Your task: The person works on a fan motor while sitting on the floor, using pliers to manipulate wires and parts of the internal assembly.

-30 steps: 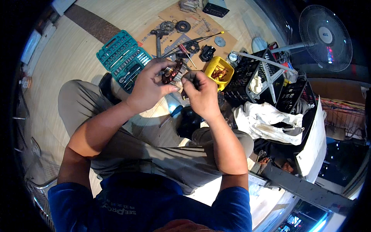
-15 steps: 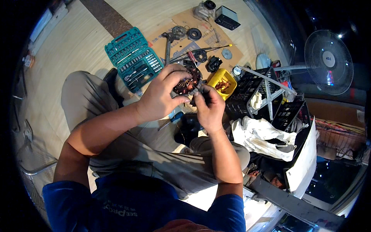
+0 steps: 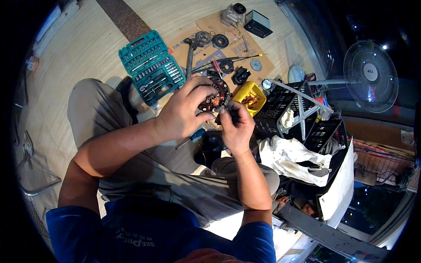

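My left hand (image 3: 182,107) is wrapped around the left side of a round motor stator (image 3: 215,101) with copper windings, holding it up over my lap. At the stator's lower right edge, the thumb and fingers of my right hand (image 3: 239,129) are pinched together. Whatever lies between those fingertips is too small and covered to make out. Just right of the stator stands a yellow tub (image 3: 262,101) with copper scraps (image 3: 251,101) in it. A red-handled screwdriver (image 3: 217,67) lies beyond the stator, and a blue-handled screwdriver (image 3: 197,134) lies below my left hand.
An open teal socket set (image 3: 125,55) lies at the left. Cardboard (image 3: 261,46) holds a hammer (image 3: 190,61), round metal parts (image 3: 220,40) and a black part (image 3: 241,75). Black crates (image 3: 267,115), a white cloth (image 3: 287,160) and a fan (image 3: 370,72) stand right.
The view has shifted slightly. My hands keep nearly the same hold at the stator, which looks slightly turned, with the right fingertips still at its edge.
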A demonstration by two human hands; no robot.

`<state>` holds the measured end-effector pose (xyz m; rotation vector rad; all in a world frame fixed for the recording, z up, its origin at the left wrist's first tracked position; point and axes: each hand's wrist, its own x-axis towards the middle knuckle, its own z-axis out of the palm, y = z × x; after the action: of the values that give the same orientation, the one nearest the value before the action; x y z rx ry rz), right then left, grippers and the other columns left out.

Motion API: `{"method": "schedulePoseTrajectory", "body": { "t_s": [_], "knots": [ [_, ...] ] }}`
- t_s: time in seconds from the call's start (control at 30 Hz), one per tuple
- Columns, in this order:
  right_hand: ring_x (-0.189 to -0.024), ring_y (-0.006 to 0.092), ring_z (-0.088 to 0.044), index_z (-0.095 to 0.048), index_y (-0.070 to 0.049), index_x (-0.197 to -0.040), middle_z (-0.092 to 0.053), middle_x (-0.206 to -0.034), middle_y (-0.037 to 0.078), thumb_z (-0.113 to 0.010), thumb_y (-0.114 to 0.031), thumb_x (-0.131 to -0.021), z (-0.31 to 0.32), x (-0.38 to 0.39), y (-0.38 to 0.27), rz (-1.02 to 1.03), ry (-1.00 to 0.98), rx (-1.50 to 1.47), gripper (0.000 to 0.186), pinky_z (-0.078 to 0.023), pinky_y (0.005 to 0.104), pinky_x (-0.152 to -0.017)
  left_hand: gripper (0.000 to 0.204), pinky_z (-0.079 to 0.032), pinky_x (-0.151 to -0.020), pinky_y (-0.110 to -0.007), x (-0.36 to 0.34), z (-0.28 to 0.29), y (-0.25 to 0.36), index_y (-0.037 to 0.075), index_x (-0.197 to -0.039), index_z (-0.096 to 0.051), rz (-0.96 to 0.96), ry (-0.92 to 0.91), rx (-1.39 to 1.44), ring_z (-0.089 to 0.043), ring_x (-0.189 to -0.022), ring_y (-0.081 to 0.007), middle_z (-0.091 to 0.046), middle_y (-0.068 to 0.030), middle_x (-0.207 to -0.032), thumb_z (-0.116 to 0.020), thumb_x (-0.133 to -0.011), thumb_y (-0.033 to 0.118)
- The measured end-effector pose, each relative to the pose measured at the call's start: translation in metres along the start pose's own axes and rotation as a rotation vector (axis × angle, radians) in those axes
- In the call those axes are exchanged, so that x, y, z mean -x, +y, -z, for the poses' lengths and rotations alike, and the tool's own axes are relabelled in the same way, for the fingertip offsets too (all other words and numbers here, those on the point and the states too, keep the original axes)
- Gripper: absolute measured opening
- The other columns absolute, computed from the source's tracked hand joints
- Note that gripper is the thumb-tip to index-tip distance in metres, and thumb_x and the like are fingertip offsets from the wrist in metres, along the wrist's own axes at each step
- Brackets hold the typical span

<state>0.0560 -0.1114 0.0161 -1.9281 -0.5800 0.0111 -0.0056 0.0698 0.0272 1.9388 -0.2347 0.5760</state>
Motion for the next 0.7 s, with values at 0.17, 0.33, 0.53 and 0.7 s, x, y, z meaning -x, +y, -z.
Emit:
{"method": "schedulePoseTrajectory", "body": {
  "t_s": [0.17,0.33,0.53,0.7],
  "knots": [
    [-0.066,0.0096,-0.054,-0.062,0.001,-0.095,-0.061,-0.076,0.004,-0.069,-0.004,-0.081,0.0034,0.0004,-0.0012,-0.108,-0.056,-0.019,0.017,-0.046,0.0248,-0.063,0.056,-0.037,-0.102,-0.046,0.0008,-0.0004,0.0008,0.001,-0.116,-0.051,0.003,0.004,0.010,-0.048,-0.115,-0.0400,-0.049,-0.0195,-0.119,-0.077,-0.066,0.003],
    [-0.066,0.0079,-0.052,-0.061,0.001,-0.098,-0.059,-0.075,0.000,-0.068,-0.003,-0.083,0.0025,-0.0003,-0.0013,-0.176,-0.091,-0.141,0.017,-0.045,0.0234,-0.061,0.057,-0.039,-0.100,-0.045,0.0022,-0.0006,-0.0021,0.000,-0.117,-0.051,-0.026,0.017,-0.005,-0.049,-0.114,-0.0392,-0.049,-0.0199,-0.119,-0.076,-0.066,0.003],
    [-0.065,0.0056,-0.051,-0.060,0.002,-0.100,-0.058,-0.074,-0.001,-0.066,-0.003,-0.086,0.0042,-0.0001,0.0004,-0.235,-0.108,-0.229,0.016,-0.044,0.0216,-0.059,0.056,-0.042,-0.096,-0.043,0.0009,0.0003,0.0001,0.000,-0.117,-0.050,-0.039,0.012,-0.034,-0.050,-0.113,-0.0390,-0.049,-0.0205,-0.119,-0.076,-0.067,0.003],
    [-0.064,0.0044,-0.051,-0.059,0.002,-0.100,-0.058,-0.073,-0.002,-0.064,-0.002,-0.087,0.0041,-0.0009,-0.0023,-0.242,-0.142,-0.268,0.015,-0.043,0.0206,-0.058,0.055,-0.042,-0.096,-0.043,0.0023,-0.0011,-0.0016,-0.001,-0.115,-0.050,0.023,0.006,0.010,-0.050,-0.112,-0.0391,-0.049,-0.0200,-0.118,-0.076,-0.067,0.003]
  ]
}}
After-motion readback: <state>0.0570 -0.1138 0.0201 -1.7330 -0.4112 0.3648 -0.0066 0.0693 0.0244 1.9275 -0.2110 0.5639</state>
